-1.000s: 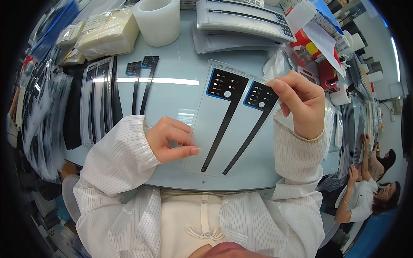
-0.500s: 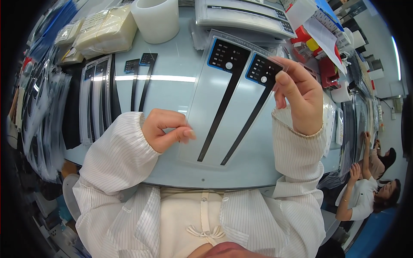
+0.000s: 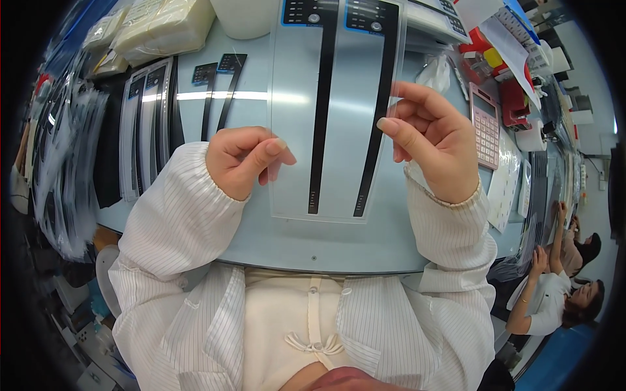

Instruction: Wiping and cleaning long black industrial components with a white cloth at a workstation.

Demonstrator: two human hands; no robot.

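Both my hands hold up a clear plastic sheet (image 3: 321,124) with two long black printed strips. Each strip widens at the far end into a blue-edged panel with a round light spot. My left hand (image 3: 244,159) grips the sheet's left edge, thumb in front and fingertips partly seen through the plastic. On the right edge, my right hand (image 3: 433,140) pinches with thumb and fingers. Two loose black strips with wider heads, a nearer strip (image 3: 228,91) and its neighbour (image 3: 206,98), lie on the table left of the sheet.
Stacked printed sheets (image 3: 140,130) lie at left, beside hanging plastic film (image 3: 72,169). Wrapped bundles (image 3: 163,29) and a white roll (image 3: 241,16) stand at the back. A pink calculator (image 3: 486,127) and red holder (image 3: 512,101) are at right. Two people (image 3: 554,293) sit farther right.
The sheet has turned more upright and its far end has risen out of view. My right hand has slid nearer along its edge. My left hand has moved up and now grips the left edge.
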